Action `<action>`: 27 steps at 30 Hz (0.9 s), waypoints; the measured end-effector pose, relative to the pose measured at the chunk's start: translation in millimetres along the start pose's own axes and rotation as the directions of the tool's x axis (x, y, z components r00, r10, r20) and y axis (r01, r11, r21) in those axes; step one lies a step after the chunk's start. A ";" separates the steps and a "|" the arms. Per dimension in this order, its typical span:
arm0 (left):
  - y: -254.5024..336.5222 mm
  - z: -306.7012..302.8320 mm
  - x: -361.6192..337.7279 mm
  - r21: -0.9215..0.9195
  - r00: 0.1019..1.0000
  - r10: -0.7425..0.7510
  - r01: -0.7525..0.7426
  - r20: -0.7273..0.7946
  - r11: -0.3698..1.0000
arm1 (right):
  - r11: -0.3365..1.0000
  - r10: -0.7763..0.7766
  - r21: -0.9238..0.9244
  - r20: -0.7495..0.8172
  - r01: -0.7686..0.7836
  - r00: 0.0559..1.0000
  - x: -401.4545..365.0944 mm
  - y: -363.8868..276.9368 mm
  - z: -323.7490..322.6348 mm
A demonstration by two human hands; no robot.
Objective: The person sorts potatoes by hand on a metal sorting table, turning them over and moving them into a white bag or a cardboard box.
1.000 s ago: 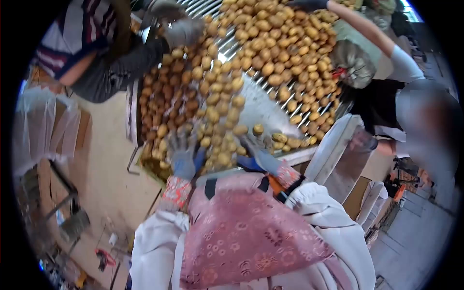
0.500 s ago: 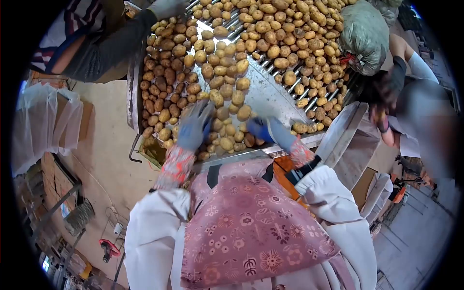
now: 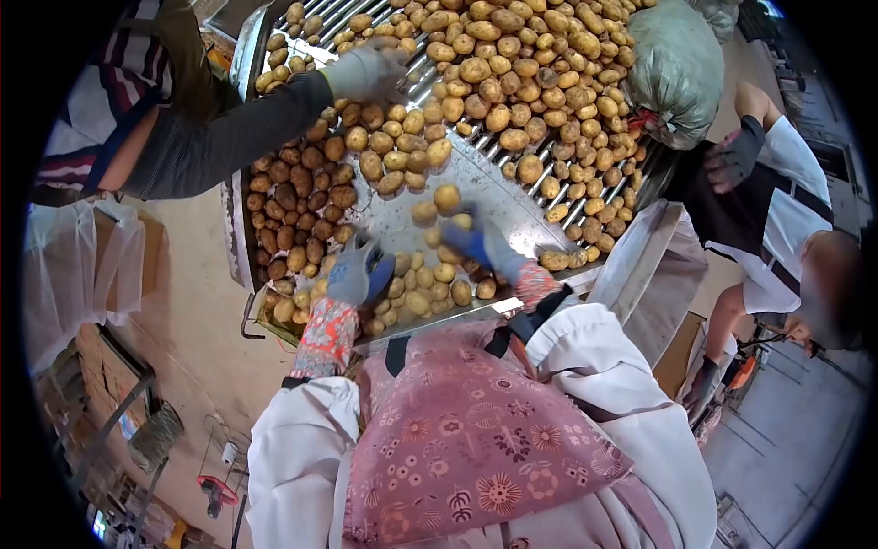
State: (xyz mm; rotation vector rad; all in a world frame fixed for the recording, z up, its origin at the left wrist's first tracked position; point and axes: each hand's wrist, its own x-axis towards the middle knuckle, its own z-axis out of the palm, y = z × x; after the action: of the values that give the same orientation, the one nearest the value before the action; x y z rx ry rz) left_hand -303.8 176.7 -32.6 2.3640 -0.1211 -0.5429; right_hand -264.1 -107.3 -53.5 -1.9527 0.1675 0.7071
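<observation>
The person's left hand (image 3: 358,272), in a grey knit glove with a blue palm, rests at the 7 o'clock corner of the bare steel tabletop (image 3: 402,220). Its grip is released: the fingers lie loosely spread on a heap of small yellow-brown potatoes (image 3: 425,297) and enclose none of them. The right hand (image 3: 480,244), in a blue glove, reaches in from 5 o'clock. Its fingertips are just beside one round yellow potato (image 3: 447,197) lying alone at the middle of the tabletop. I cannot tell whether this grip is clenched or released, because potatoes hide the fingertips.

Toward 12 o'clock, many more potatoes cover the steel roller bed (image 3: 416,87). At 9 o'clock lies a separate batch of darker brown potatoes (image 3: 293,210). A co-worker's grey-gloved hand (image 3: 366,71) reaches in from 10 o'clock and touches the potatoes there. A tied grey-green sack (image 3: 677,69) sits at 2 o'clock on the edge of the bed.
</observation>
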 end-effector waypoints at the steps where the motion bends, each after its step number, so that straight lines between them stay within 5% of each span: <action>1: 0.3 -2.8 -5.1 -0.036 0.996 -0.080 0.081 0.035 0.996 | 0.832 0.208 0.491 0.156 -0.258 0.966 3.7 1.0 -11.8; 3: -15.1 15.5 -9.3 0.050 0.994 -0.111 0.112 -0.022 0.992 | 0.493 0.319 0.853 0.007 -0.172 0.948 9.8 -29.1 -38.3; 4: -14.2 14.7 -10.8 -0.048 0.987 -0.163 0.163 -0.002 0.985 | 0.791 -0.077 0.610 0.014 0.052 0.997 39.1 6.1 -62.3; 5: -15.1 12.6 -8.8 -0.139 0.978 -0.209 0.210 0.022 0.968 | 0.863 -0.496 -0.204 -0.171 0.461 0.852 39.5 -25.2 -70.9; 6: -23.9 18.5 -0.9 -0.259 0.982 -0.184 0.169 -0.034 0.951 | 0.979 -0.171 0.076 -0.189 0.188 0.967 44.9 -65.2 -73.1; 7: -18.1 9.0 14.0 -0.207 0.985 -0.098 0.067 -0.143 0.976 | 0.931 0.166 0.345 -0.104 -0.121 0.981 55.2 -89.8 -65.4; 8: -6.2 -7.9 34.2 -0.142 0.970 -0.005 -0.031 -0.242 0.989 | 0.999 -0.044 -0.023 -0.088 0.042 0.995 73.4 -86.2 -54.2; 9: 9.7 -27.5 55.2 -0.143 0.913 0.098 -0.167 -0.396 0.976 | 0.899 -0.237 -0.380 0.001 0.220 0.971 87.7 -84.1 -41.0; 10: 20.8 -49.5 81.5 0.011 0.928 0.107 -0.110 -0.357 0.994 | 0.770 -0.060 -0.627 0.110 0.117 0.992 82.8 -102.9 -25.7; 11: 12.5 -54.4 112.5 0.052 0.946 0.023 -0.007 -0.323 0.999 | 0.729 -0.077 -0.668 0.138 0.150 0.987 100.4 -77.9 -0.5; 12: -2.4 -50.7 140.6 0.307 0.933 0.034 0.084 -0.359 0.948 | 0.700 -0.194 -0.681 0.111 0.216 0.975 82.0 -83.0 11.9; 13: -14.3 -58.1 178.1 0.314 0.981 0.029 0.033 -0.191 0.949 | 0.659 -0.155 -0.696 0.248 0.287 0.956 62.6 -97.2 15.4; 14: -20.9 -50.3 209.9 0.347 0.960 0.135 -0.043 -0.245 0.937 | 0.605 -0.063 -0.749 0.294 0.270 0.954 58.1 -87.0 29.7; 16: -1.0 -38.5 222.7 0.382 0.953 0.195 -0.096 -0.232 0.919 | 0.519 -0.316 -0.799 0.150 0.303 0.937 31.3 -57.3 54.5; 17: 20.9 -38.9 208.6 0.388 0.974 0.153 -0.078 -0.165 0.918 | 0.524 -0.259 -0.788 0.215 0.324 0.942 19.1 -54.3 44.5; 18: 37.2 -40.9 192.3 0.381 0.999 0.026 -0.011 -0.036 0.925 | 0.728 -0.145 -0.641 0.202 0.242 0.969 12.5 -57.1 30.4; 19: 17.2 -20.9 176.3 0.404 0.987 0.137 -0.092 -0.085 0.910 | 0.884 -0.024 -0.451 0.214 0.121 0.977 3.0 -53.9 20.2; 20: 38.4 -29.0 144.9 0.341 0.999 0.027 -0.039 0.040 0.939 | 0.969 0.163 -0.233 0.334 -0.086 0.928 4.8 -44.9 0.3; 21: 28.9 -19.5 115.7 0.411 0.992 0.114 -0.130 0.063 0.903 | 0.947 0.296 -0.036 0.483 -0.319 0.824 8.7 -30.9 -25.3; 22: 51.2 -30.6 86.7 0.370 0.984 -0.049 -0.019 0.172 0.929 | 0.950 -0.050 0.309 0.296 -0.046 0.954 2.0 0.2 -41.1; 23: 28.7 -18.7 62.2 0.359 0.983 -0.027 -0.041 0.184 0.932 | 0.782 -0.338 0.555 -0.003 0.283 0.941 -5.9 29.4 -57.7; 25: 22.7 -24.3 27.8 0.296 0.984 0.061 -0.109 0.165 0.949 | 0.628 -0.019 0.777 0.071 -0.043 0.997 -9.6 23.9 -124.4; 26: 25.7 -30.0 19.8 0.249 0.982 -0.001 -0.047 0.190 0.967 | 0.938 -0.277 0.156 -0.194 0.309 0.941 3.6 25.5 -150.9; 27: 30.3 -36.5 15.7 0.202 0.975 -0.064 0.020 0.215 0.979 | 0.703 -0.610 -0.582 -0.198 0.409 0.768 14.5 24.4 -167.3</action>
State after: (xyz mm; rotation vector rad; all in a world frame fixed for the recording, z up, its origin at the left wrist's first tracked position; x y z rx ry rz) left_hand -272.6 172.9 6.2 2.4965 -0.2353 -0.8487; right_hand -194.6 -259.8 -27.0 -2.4757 -0.3848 -0.0384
